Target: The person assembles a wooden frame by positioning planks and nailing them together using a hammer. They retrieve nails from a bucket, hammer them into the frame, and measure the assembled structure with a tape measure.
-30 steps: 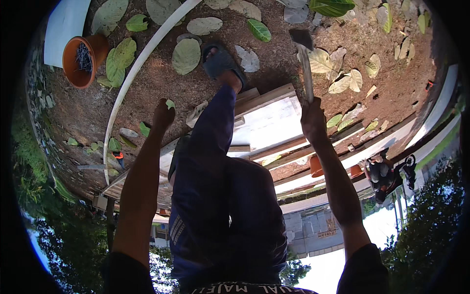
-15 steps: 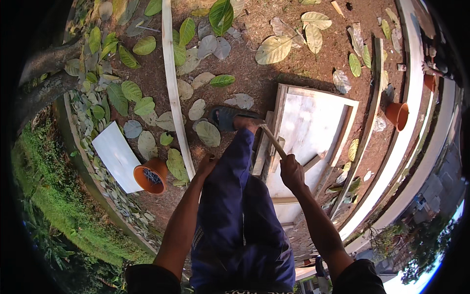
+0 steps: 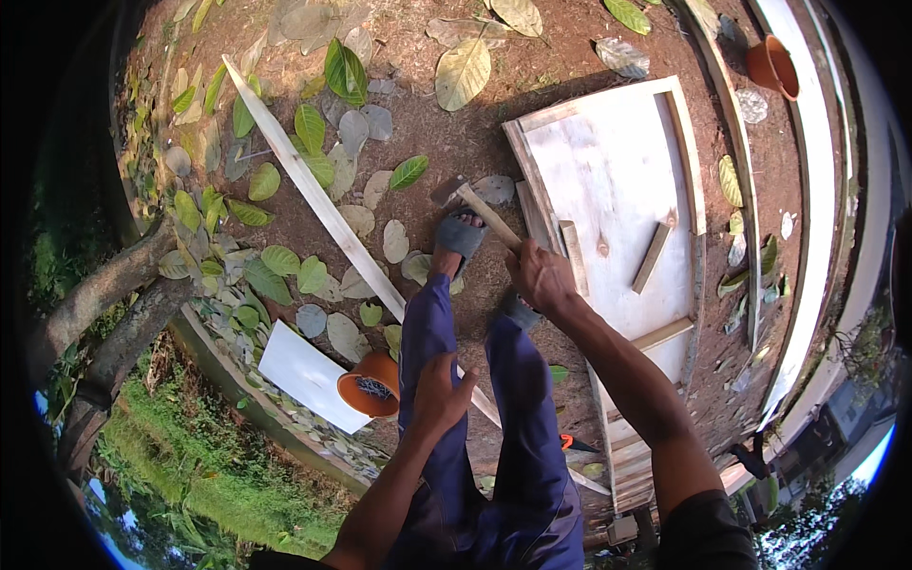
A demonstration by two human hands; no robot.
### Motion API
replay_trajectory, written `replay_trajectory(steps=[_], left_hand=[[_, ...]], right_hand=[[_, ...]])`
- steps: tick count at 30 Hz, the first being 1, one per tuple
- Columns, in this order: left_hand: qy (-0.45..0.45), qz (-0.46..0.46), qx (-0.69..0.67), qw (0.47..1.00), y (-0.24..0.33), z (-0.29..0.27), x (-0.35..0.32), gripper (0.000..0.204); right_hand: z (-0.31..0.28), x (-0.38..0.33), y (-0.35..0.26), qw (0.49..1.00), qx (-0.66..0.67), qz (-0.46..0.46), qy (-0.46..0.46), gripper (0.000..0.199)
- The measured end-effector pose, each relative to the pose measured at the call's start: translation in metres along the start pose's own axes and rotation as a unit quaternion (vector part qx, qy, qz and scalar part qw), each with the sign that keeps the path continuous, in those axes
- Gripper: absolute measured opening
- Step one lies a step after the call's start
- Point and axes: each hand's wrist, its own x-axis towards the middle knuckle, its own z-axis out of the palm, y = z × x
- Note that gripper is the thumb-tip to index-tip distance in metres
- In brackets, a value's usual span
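My right hand [image 3: 543, 277] is wrapped round the wooden handle of a hammer [image 3: 492, 217]. The metal hammer head points up and to the left, above my sandalled left foot [image 3: 460, 237]. My left hand [image 3: 439, 391] is in front of my left trouser leg, its fingers curled in and the thumb showing. Whatever it may hold is hidden. To the right of the hammer lies a shallow wooden frame with a pale panel [image 3: 608, 161]. Two short wood pieces rest on it, one of them a small block [image 3: 653, 256].
A long thin plank [image 3: 313, 180] lies slantwise on the leaf-strewn soil. At left, a terracotta pot [image 3: 370, 385] of nails stands by a white sheet [image 3: 309, 378]. Another pot [image 3: 771, 68] is at far right beside long boards. An orange-handled tool [image 3: 577, 443] lies near my right leg.
My view has turned, and my legs have moved apart. My left hand has come back in front of my left leg. The hammer, still in my right hand, now tilts up and left.
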Motion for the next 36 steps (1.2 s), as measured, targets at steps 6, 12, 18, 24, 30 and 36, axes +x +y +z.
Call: replay_trajectory(steps=[6,12,18,24,30,36], left_hand=[[-0.132,0.029,-0.075,0.988,-0.002,0.056,0.021,0.06],[-0.172,-0.041,0.027,0.984,-0.044,0.002,0.029,0.053],[-0.119,-0.039,-0.049,0.991,-0.041,-0.022,0.056,0.047],[-0.127,-0.052,-0.007,0.991,-0.031,-0.049,0.077,0.048],[-0.121,-0.044,0.007,0.992,0.004,-0.052,0.087,0.042],[-0.146,0.021,0.082,0.986,0.015,-0.025,0.103,0.039]], right_hand=[[-0.001,0.069,0.007,0.96,-0.175,-0.217,0.007,0.039],[0.018,0.114,0.021,0.989,0.018,0.144,0.02,0.049],[-0.021,0.113,0.012,0.989,-0.026,0.134,-0.063,0.04],[-0.004,0.099,-0.002,0.994,-0.11,-0.019,0.018,0.043],[-0.018,0.113,0.011,0.97,0.088,0.227,0.027,0.044],[0.078,-0.024,-0.051,0.911,0.257,0.303,0.109,0.038]])
